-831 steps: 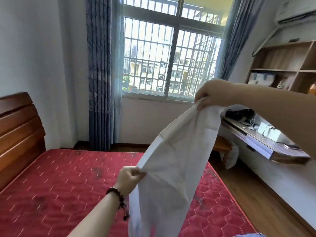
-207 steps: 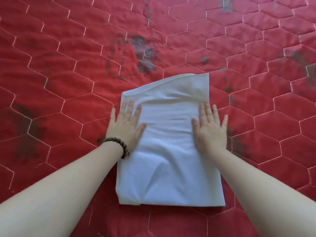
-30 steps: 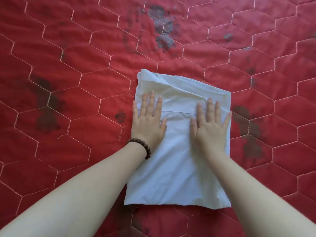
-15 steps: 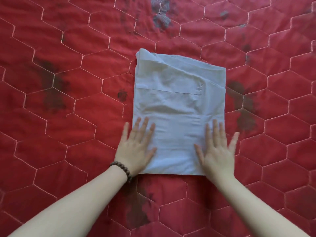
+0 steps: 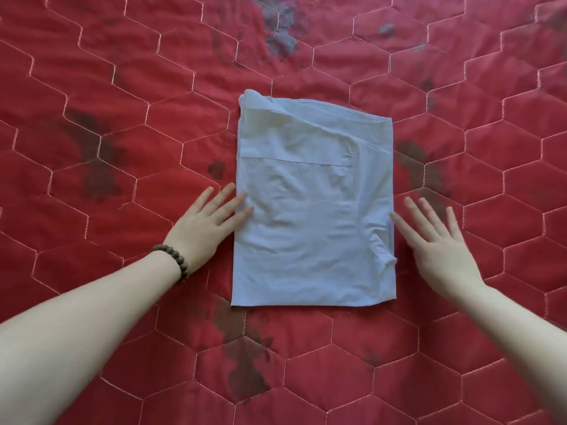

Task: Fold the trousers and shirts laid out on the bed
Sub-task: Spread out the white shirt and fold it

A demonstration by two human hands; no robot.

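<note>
Red quilted bed (image 5: pixel 92 87) filled the head view, with dark stains on it. On it lay a folded white garment (image 5: pixel 314 210), a neat flat rectangle in the middle. Left hand (image 5: pixel 208 223) lay flat beside it, fingers (image 5: pixel 242 199) spread, just touching its edge, holding nothing. Right hand (image 5: pixel 438 243) was spread open too, empty. Lifting it by one side could make the loose top flap slip open.
</note>
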